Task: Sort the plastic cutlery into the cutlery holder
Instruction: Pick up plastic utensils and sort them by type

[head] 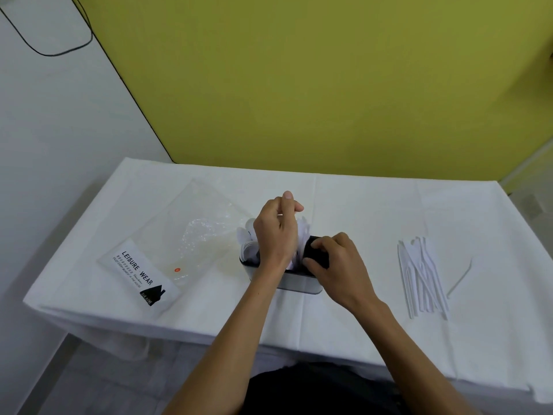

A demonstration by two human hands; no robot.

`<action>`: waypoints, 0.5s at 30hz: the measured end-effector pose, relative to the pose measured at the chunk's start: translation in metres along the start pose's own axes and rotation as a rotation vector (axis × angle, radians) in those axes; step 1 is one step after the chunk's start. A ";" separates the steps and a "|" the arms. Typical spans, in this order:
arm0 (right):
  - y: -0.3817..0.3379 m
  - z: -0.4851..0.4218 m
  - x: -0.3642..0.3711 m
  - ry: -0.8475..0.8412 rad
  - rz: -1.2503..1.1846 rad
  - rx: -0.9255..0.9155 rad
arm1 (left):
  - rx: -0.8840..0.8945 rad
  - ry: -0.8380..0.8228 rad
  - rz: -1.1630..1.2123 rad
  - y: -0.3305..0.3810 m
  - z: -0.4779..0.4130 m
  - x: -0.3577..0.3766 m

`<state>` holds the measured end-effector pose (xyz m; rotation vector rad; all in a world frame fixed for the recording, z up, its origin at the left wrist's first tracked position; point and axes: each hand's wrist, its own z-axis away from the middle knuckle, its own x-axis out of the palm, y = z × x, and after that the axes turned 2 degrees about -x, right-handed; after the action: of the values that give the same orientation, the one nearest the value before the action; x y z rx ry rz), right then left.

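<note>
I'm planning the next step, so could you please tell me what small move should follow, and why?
Probably the left hand should release the white cutlery into the cutlery holder, since it is already standing inside while knives still wait on the table.

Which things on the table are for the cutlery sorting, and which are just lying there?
For the job:
cutlery holder
white cutlery in the holder
pile of plastic knives
left hand
right hand

Just lying about:
clear plastic bag
black cable

Cutlery holder (302, 284) mid-table, bag (176, 244) left, knives (422, 277) right.
</note>
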<state>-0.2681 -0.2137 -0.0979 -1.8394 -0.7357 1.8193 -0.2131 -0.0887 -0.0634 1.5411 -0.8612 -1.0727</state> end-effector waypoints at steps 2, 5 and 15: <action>0.003 -0.001 -0.009 0.017 -0.099 0.026 | 0.072 -0.034 -0.041 0.000 0.001 0.002; 0.014 -0.001 -0.022 0.068 -0.174 0.081 | 0.326 -0.047 -0.198 0.001 0.003 0.007; 0.127 0.032 -0.053 0.139 0.083 0.618 | 0.535 -0.451 -0.443 0.007 0.045 0.096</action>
<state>-0.2919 -0.3460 -0.1414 -1.5656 -0.0258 1.6907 -0.2225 -0.1938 -0.0793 2.0325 -1.2162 -1.6458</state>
